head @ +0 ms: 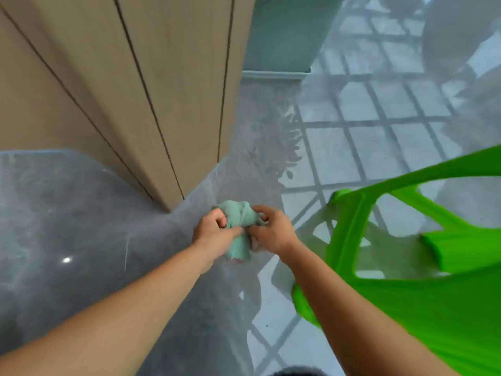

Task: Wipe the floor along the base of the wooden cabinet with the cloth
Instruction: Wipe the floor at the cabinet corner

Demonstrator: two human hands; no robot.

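Note:
A pale green cloth is bunched up between both my hands, held in the air above the glossy grey floor. My left hand grips its left side and my right hand grips its right side; a strip of cloth hangs down between them. The wooden cabinet rises at the upper left, and its bottom corner meets the floor just left of and beyond my hands.
A bright green plastic chair stands close on the right, partly under my right forearm. A pale wall and skirting lie behind the cabinet. The shiny floor reflects a window grid at the right.

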